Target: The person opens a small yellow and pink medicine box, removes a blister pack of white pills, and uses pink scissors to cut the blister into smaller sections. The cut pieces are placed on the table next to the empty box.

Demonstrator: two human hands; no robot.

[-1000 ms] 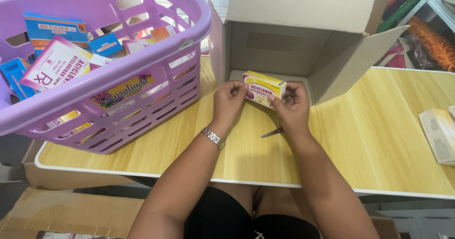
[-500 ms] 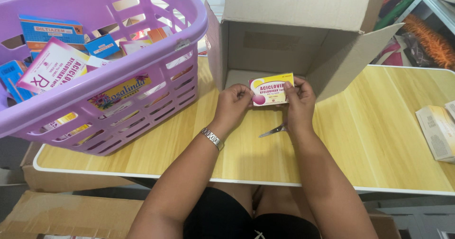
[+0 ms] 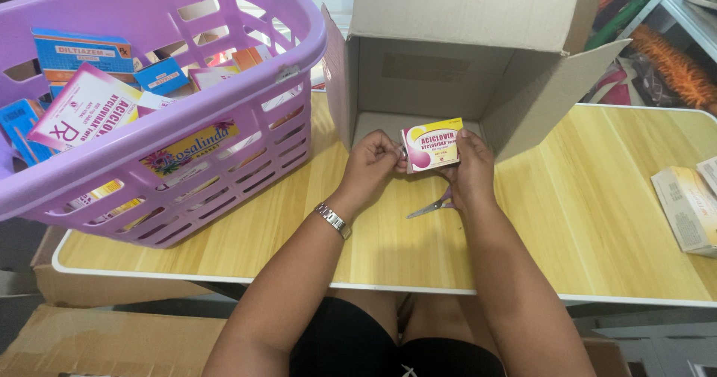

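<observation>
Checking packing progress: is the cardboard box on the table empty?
Empty as far as visible: the cardboard box lies on its side, flaps open, bare inside.

Lilac basket, pale wood desk, and a pink-and-yellow carton in hand

The small carton (image 3: 431,147) is white with a yellow upper corner, a magenta band and a magenta round spot; the basket (image 3: 224,134) is lilac plastic with a yellow, flower-patterned label, and holds cartons in blue, white with magenta, and orange. The desk (image 3: 597,227) is light yellow wood grain with a white edge. The cardboard box (image 3: 463,18) is plain brown. The scissors (image 3: 429,206) have grey blades and a purple handle. The wristwatch (image 3: 332,220) is silver. At the right lies a cream-and-yellow carton (image 3: 687,206).
</observation>
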